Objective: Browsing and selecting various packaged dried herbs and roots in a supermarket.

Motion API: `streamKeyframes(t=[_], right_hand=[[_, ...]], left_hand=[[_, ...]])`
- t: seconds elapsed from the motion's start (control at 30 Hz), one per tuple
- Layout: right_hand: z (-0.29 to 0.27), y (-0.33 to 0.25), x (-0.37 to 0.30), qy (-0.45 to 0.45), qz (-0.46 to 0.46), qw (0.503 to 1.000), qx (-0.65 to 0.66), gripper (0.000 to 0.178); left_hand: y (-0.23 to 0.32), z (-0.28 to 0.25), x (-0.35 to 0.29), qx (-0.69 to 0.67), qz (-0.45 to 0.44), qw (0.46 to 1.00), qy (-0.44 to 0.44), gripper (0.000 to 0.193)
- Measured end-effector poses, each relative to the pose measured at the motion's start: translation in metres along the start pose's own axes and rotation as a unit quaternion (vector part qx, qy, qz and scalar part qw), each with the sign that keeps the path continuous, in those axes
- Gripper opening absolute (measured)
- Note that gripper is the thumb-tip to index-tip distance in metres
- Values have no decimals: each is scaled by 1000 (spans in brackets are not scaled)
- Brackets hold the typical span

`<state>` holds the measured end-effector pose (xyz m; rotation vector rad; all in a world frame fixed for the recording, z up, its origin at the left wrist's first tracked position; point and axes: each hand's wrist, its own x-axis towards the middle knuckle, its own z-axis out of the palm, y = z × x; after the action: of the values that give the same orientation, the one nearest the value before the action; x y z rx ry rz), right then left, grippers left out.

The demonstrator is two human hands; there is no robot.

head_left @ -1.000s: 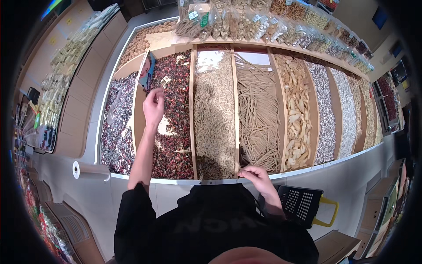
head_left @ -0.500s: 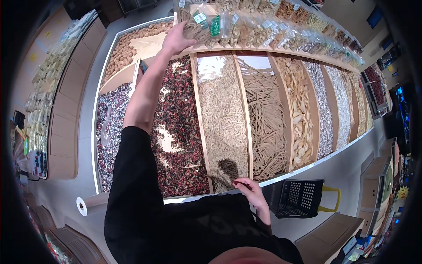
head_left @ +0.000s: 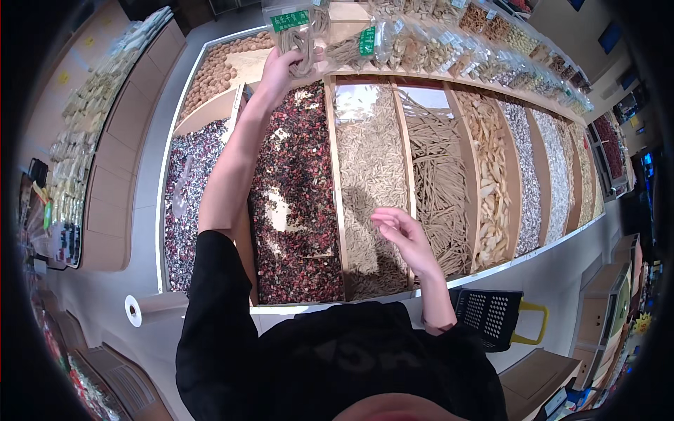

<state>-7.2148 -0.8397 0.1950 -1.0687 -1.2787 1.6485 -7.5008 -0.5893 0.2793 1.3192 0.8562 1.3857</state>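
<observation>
My left hand [head_left: 279, 70] is stretched far forward and grips a clear packet [head_left: 298, 36] with a green label, full of pale brown dried strips, at the back row of packets. Below my arm lies the bin of dark red dried petals [head_left: 295, 196]. My right hand [head_left: 401, 235] hovers open, fingers apart, over the near end of the bin of pale thin husks [head_left: 368, 161]. It holds nothing.
Wooden dividers split the counter into long bins: mixed purple-white pieces [head_left: 184, 196], tan sticks [head_left: 439, 182], pale slices [head_left: 491, 182], more to the right. Clear packets [head_left: 449, 49] line the back. A roll of bags [head_left: 135, 310] and a black basket [head_left: 488, 316] sit by the white front edge.
My left hand rose from the red petal bin to the back row and closed on a packet. My right hand lifted off the counter's front edge and opened over the husk bin.
</observation>
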Motion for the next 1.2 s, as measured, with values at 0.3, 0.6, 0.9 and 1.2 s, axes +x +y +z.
streamKeyframes(t=[0.3,0.6,0.9,1.2], right_hand=[[43,-85,64,46,-218,970,-95,61],[71,-76,23,-34,-215,974,64,44],[71,-51,-1,32,-207,967,146,43],[64,-47,-15,41,-198,968,151,47]], left_hand=[[34,51,-143,-71,-30,997,-5,31],[53,101,-234,72,6,996,51,28],[22,115,-277,56,-5,992,114,14],[21,132,-287,19,-10,993,115,15]])
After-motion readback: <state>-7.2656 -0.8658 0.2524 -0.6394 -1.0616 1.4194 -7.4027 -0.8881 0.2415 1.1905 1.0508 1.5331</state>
